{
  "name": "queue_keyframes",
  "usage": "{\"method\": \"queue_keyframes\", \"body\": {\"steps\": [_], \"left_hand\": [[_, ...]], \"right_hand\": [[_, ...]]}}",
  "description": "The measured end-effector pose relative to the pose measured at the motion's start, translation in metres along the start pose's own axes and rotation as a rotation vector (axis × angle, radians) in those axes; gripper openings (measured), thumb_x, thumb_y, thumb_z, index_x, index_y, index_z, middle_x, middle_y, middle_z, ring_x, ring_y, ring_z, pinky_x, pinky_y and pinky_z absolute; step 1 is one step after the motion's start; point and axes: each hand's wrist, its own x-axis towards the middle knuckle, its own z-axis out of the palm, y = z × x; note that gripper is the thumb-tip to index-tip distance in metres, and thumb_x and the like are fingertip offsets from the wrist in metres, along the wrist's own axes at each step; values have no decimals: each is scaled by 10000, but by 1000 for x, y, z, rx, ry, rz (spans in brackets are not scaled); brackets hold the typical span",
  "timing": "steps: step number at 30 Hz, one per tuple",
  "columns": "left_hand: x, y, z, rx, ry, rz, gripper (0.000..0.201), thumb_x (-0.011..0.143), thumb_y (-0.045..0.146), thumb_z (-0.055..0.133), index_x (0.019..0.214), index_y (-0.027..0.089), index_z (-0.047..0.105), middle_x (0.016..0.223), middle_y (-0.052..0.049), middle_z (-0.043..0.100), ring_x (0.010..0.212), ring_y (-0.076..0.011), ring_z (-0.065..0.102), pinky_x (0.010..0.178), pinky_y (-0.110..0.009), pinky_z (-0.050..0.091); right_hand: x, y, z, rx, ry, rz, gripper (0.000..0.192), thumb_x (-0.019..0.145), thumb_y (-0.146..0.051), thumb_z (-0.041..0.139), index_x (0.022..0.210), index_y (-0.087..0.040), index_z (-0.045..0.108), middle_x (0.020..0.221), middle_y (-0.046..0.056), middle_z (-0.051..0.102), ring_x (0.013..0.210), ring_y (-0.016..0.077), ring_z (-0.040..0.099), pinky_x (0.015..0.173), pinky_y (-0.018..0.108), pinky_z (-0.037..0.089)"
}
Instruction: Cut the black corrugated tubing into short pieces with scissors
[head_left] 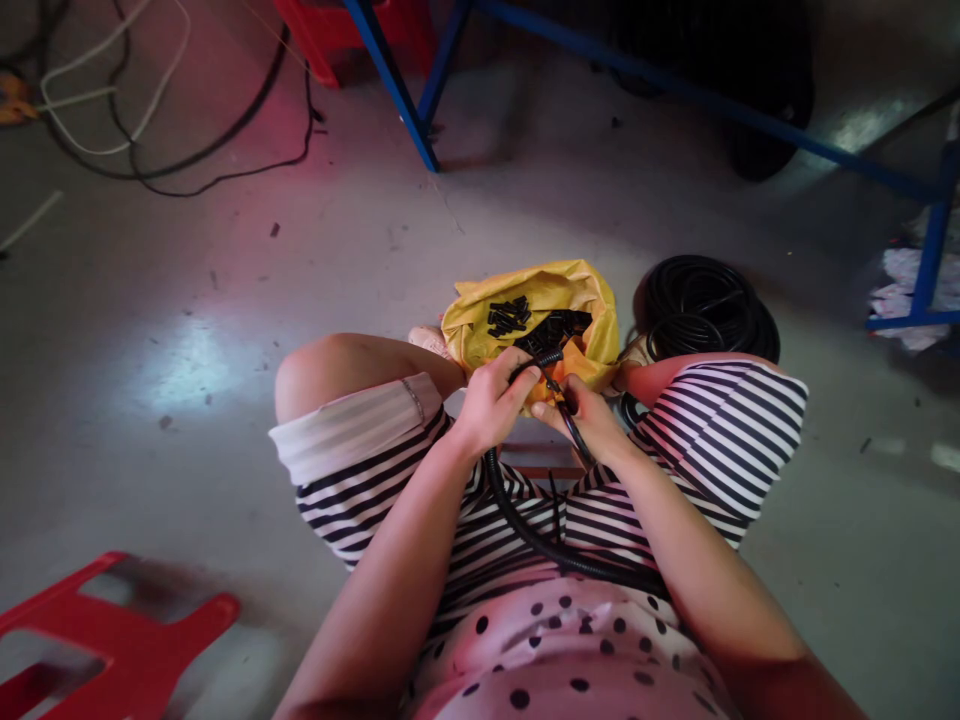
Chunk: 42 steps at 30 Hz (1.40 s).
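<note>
My left hand (pixel 491 400) is closed around a black corrugated tube (pixel 517 520), near its end. The tube's ribbed tip sticks out past my fingers over a yellow sack (pixel 465 340), and its length curves down across my lap. My right hand (pixel 592 420) is closed on a cutter (pixel 576 430) with long dark handles, whose jaws are beside the tube tip; whether they touch it I cannot tell. Inside the sack lie many short black tube pieces (pixel 510 316), in a small heap and a darker pile.
A coil of black tubing (pixel 701 305) lies on the floor beyond my right knee. A red plastic stool (pixel 112 640) stands at lower left. A blue metal frame (pixel 675 90) crosses the top right. Loose cables (pixel 217 150) trail across the floor at upper left.
</note>
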Motion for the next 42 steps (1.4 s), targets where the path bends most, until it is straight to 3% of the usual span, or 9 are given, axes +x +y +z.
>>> {"method": "queue_keyframes", "body": {"steps": [10,22,30,42], "left_hand": [[-1,0,-3,155,-175,73,196,941,360,505,835,203,554,731,5,605,688,-156,558,667,-274,413],[-1,0,-8,151,-130,82,204,921,358,503,807,196,552,719,11,574,678,-145,533,656,-263,409],[-1,-1,-9,144,-115,74,214,920,359,501,786,196,536,724,11,565,681,-142,512,661,-263,405],[-3,2,-3,204,-206,82,210,929,359,497,808,200,564,722,-4,603,677,-160,555,659,-276,413]], "right_hand": [[2,6,-5,-11,-80,-5,505,760,-595,742,1008,-228,500,887,-5,590,789,178,535,721,295,416],[-1,5,-5,-125,43,-25,546,704,-722,708,710,-231,468,644,-28,504,611,148,435,576,273,280],[2,14,-3,-96,90,-52,589,657,-729,747,643,-235,427,580,-39,428,586,139,385,548,273,267],[1,11,-4,64,-53,-62,479,744,-599,750,911,-213,521,801,-23,542,743,158,496,669,267,403]]}}
